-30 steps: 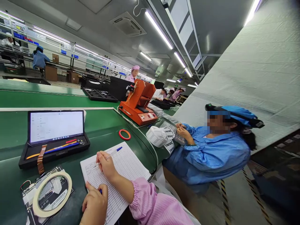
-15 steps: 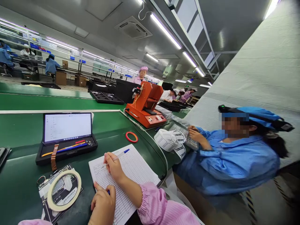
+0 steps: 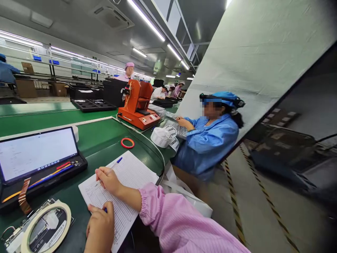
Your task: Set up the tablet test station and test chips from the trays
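My right hand is closed around a pen with a clear barrel and blue end, over the upper left of a printed grid sheet. The fingers hide the pen's writing tip. My left hand rests curled on the sheet's lower left edge. Between its thumb and forefinger shows a small blue object, mostly hidden. Left of the hands lies a cream tape roll on top of a flat electronic assembly. Behind it stands a tablet in a black case, with a copper-coloured flex strip at its front.
A red tape ring lies beyond the sheet on the green bench. Farther back stands an orange machine, its cable running along the sheet's right. White label rolls sit near a co-worker in blue.
The view has swung to the right, so the bench, tablet and co-worker appear farther left. Both hands stay on the sheet in much the same pose.
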`<move>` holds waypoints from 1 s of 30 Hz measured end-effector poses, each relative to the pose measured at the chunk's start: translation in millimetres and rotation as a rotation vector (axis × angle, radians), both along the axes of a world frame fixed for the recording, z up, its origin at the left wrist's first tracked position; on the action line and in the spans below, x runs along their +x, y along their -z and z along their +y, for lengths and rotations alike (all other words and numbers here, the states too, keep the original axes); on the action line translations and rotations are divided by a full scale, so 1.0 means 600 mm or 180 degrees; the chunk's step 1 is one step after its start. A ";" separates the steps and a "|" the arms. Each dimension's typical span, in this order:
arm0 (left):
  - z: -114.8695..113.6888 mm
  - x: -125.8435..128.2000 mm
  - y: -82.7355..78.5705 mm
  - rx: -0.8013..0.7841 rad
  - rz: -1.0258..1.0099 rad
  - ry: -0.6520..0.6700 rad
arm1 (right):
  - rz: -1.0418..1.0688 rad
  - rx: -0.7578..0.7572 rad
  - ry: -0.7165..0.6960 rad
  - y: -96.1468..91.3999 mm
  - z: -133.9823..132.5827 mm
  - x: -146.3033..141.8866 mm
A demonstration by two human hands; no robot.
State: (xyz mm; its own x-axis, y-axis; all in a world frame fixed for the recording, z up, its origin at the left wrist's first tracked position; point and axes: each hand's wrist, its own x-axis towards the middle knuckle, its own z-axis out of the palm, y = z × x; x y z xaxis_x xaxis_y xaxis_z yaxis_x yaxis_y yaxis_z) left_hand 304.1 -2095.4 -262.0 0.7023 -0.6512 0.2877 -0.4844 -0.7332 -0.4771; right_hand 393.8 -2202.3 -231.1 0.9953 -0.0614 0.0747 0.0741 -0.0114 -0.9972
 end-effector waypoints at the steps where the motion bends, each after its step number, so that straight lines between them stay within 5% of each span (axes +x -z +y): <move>1: 0.001 -0.001 0.000 0.0009 -0.0010 0.0024 | -0.0001 0.0010 0.0016 0.001 -0.001 -0.001; 6: -0.003 -0.012 -0.009 0.0043 -0.0082 -0.0279 | 0.0026 0.0022 -0.0084 -0.001 -0.002 -0.005; 17: 0.000 -0.015 -0.002 -0.0036 -0.0305 -0.0141 | 0.0107 0.0020 -0.0131 0.001 -0.001 -0.009; 26: 0.006 -0.024 -0.043 0.0156 -0.0595 -0.0136 | 0.0174 -0.0100 -0.0040 0.005 0.001 -0.006; 30: 0.002 -0.034 -0.057 0.0227 0.0037 -0.0154 | 0.0162 -0.0242 0.0361 0.005 0.006 -0.012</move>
State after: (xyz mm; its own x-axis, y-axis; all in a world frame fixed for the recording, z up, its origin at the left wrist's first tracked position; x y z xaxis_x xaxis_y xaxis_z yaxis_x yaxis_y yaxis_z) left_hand 283.6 -2094.5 -228.1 0.7365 -0.6349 0.2333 -0.4550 -0.7203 -0.5236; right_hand 386.8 -2198.9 -234.4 0.9850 -0.1697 0.0329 0.0173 -0.0924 -0.9956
